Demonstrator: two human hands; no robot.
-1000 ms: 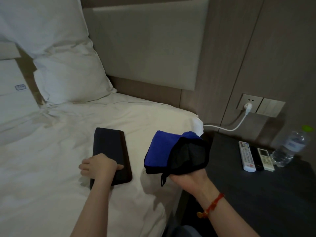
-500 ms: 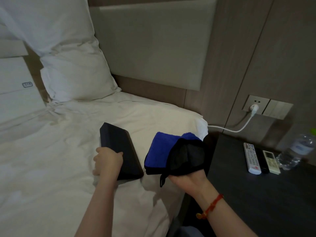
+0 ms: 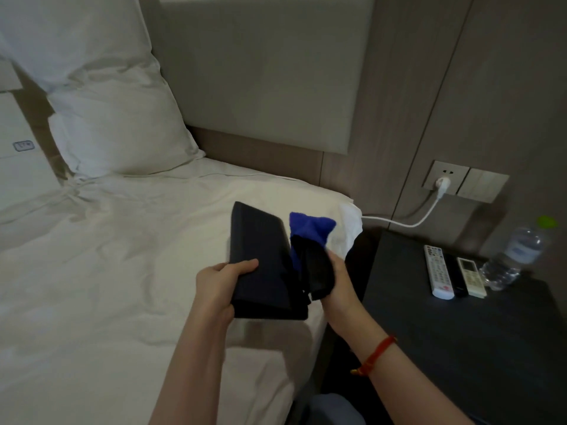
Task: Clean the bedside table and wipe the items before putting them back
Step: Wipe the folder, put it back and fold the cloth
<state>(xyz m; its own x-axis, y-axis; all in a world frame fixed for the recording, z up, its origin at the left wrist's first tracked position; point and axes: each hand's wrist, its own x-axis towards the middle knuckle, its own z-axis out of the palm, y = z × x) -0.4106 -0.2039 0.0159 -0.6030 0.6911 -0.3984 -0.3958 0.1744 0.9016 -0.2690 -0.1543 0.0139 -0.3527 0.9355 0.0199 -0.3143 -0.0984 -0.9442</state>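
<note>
My left hand (image 3: 219, 286) grips a flat black tray (image 3: 260, 259) by its near left edge and holds it lifted and tilted above the bed. A blue and black cloth (image 3: 310, 250) is bunched in my right hand (image 3: 339, 280) and lies against the tray's right edge. The dark bedside table (image 3: 445, 348) stands to the right of the bed. Near its back lie a white remote (image 3: 438, 271), a black remote (image 3: 457, 279) and a smaller white remote (image 3: 471, 276), side by side.
A clear water bottle (image 3: 515, 256) with a green cap stands at the table's back right. A white cable (image 3: 411, 220) runs from a wall socket (image 3: 446, 177) to the bed's corner. The white bed (image 3: 122, 256) and a pillow (image 3: 113, 118) fill the left.
My left hand has lifted the black tray off the bed and swung it right. My right hand has brought the cloth left against the tray's edge.
</note>
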